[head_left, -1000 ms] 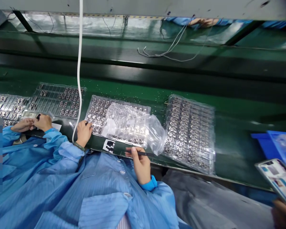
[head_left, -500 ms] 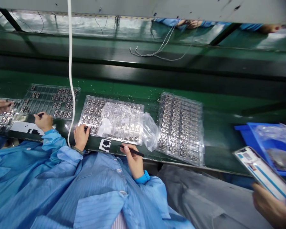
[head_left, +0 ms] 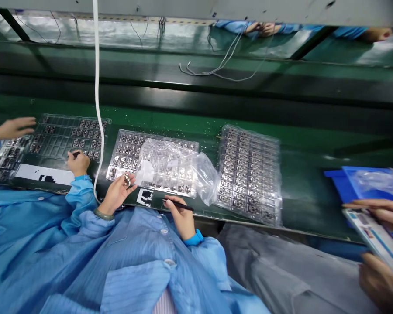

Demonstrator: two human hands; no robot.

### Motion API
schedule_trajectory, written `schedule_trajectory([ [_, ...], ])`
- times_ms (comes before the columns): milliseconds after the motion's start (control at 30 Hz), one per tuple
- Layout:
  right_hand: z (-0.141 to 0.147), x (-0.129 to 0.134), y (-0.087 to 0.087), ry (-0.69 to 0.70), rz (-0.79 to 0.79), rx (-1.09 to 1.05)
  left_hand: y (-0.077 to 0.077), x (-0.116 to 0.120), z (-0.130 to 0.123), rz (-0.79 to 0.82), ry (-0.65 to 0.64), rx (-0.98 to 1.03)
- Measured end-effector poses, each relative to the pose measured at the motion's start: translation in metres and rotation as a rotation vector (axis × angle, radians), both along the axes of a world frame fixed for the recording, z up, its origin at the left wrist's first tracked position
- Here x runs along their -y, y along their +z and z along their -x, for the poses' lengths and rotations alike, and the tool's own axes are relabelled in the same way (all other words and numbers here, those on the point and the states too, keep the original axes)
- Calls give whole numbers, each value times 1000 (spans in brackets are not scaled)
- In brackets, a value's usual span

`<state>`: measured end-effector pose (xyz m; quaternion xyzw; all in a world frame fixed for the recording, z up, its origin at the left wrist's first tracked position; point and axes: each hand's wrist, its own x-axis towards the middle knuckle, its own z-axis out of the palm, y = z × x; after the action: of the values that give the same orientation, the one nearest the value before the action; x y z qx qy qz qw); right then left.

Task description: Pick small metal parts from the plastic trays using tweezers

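My left hand is closed on a small metallic electronic part, pinched in the fingertips in front of a clear plastic tray of similar parts. My right hand grips slim black tweezers low at the bench edge, the tip pointing left. Between my hands lies a white card with black patches. A crumpled clear plastic bag covers much of the tray's right side.
To the right stands another filled clear tray. A white cable hangs down left of my left hand. Co-workers' hands work over a partly filled tray at left. At far right, another person holds a phone by a blue bin.
My left hand has moved right from the tray's left edge and turned, bringing the metallic part into view. My right hand shifts slightly left and down. A co-worker's hand rises at far left.
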<state>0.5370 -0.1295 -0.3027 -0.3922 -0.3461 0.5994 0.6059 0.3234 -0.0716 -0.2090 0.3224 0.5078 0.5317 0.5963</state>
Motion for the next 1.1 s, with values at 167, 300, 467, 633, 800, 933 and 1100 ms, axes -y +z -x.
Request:
schedule_trajectory([
  [167,14,-15,-21,56,16,-55,-12,7,-11,-43,-76,-151],
  [300,32,-31,-38,69,63,-56,-34,15,-11,-9,-267,-374],
  [467,46,-43,-57,79,72,33,-65,19,-10,59,-394,-431],
  [633,51,-45,-71,80,37,103,-81,15,-8,68,-404,-470],
  [800,52,-44,-76,80,15,143,-85,15,-5,46,-405,-495],
  [933,53,-44,-76,84,1,173,-84,16,-5,53,-408,-504],
  [1100,56,-43,-75,69,-7,213,-83,17,-2,83,-402,-508],
])
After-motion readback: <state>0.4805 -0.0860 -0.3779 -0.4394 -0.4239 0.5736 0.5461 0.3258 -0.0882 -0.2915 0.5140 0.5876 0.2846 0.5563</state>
